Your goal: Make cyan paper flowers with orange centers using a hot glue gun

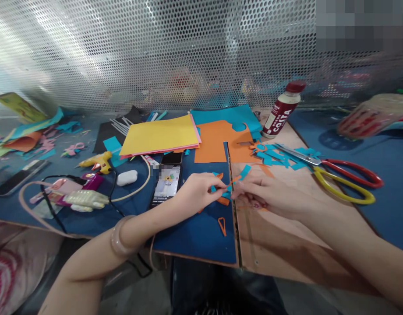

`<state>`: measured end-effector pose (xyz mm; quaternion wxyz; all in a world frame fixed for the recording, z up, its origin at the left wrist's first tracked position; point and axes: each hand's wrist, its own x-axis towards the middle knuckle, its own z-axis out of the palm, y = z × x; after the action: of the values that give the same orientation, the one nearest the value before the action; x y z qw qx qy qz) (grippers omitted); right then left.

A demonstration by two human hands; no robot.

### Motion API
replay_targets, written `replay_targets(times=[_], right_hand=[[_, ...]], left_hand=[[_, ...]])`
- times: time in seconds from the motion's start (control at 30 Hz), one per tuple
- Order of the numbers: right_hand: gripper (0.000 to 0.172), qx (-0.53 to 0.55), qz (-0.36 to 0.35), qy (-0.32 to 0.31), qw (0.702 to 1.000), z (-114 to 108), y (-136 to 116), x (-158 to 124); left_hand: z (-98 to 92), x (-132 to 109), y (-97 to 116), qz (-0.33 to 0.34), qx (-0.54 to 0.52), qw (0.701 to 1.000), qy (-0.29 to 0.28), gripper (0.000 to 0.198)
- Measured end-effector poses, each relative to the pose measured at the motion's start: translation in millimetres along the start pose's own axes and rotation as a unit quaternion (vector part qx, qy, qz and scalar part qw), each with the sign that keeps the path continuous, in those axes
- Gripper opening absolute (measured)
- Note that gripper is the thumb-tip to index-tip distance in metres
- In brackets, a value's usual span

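Clearly beyond right hand and blue strip, capped bottle, contents hidden.

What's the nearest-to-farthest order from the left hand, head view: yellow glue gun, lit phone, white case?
1. Lit phone: just left of the left hand.
2. White case: farther left, past the phone.
3. Yellow glue gun: farthest left.

My left fingers pinch a thin orange paper strip; my right fingers curl just beside them, their grip hard to see. On the counter, an orange paper loop lies nearer me than my fingers, a phone left of them, scissors right, an orange sheet beyond.
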<state>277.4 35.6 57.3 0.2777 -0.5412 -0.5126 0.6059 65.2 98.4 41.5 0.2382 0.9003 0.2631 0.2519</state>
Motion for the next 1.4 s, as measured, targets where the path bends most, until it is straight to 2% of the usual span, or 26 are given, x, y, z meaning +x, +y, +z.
replay_targets(times=[0.1, 0.2, 0.33, 0.47, 0.57, 0.7, 0.83, 0.93, 1.2, 1.4], right_hand=[[0.041, 0.097, 0.05, -0.01, 0.994, 0, 2, 2], [0.035, 0.143, 0.092, -0.048, 0.984, 0, 3, 2], [0.028, 0.166, 0.081, -0.089, 0.979, -2, 6, 1], [0.031, 0.18, 0.064, -0.117, 0.975, -2, 8, 0], [0.031, 0.158, 0.054, -0.104, 0.98, -1, 6, 0], [0.031, 0.105, 0.036, -0.06, 0.992, -2, 4, 1], [0.028, 0.088, 0.008, -0.069, 0.994, -6, 5, 1], [0.026, 0.07, -0.004, -0.067, 0.995, -7, 6, 1], [0.025, -0.003, -0.034, -0.058, 0.998, -8, 9, -1], [0.023, -0.046, -0.053, -0.047, 0.996, -8, 8, -3]], left_hand=[[2.3, -1, -2, 0.024, 0.008, 1.0, 0.01, 0.007], [3.2, -3, -3, 0.06, 0.041, 0.997, 0.028, 0.009], [3.3, -3, -5, 0.099, 0.089, 0.99, 0.044, 0.014], [4.7, -4, -7, 0.118, 0.094, 0.987, 0.046, 0.015], [3.5, -3, -3, 0.091, 0.059, 0.993, 0.039, 0.014], [-4.3, 1, 5, -0.015, -0.074, 0.997, -0.016, 0.012], [-10.8, 6, 4, -0.136, -0.226, 0.959, -0.103, 0.018], [-10.1, 7, -1, -0.189, -0.318, 0.917, -0.148, 0.023], [-7.6, 8, 1, -0.284, -0.477, 0.817, -0.156, 0.02], [-8.7, 9, -2, -0.312, -0.519, 0.777, -0.171, 0.023]])
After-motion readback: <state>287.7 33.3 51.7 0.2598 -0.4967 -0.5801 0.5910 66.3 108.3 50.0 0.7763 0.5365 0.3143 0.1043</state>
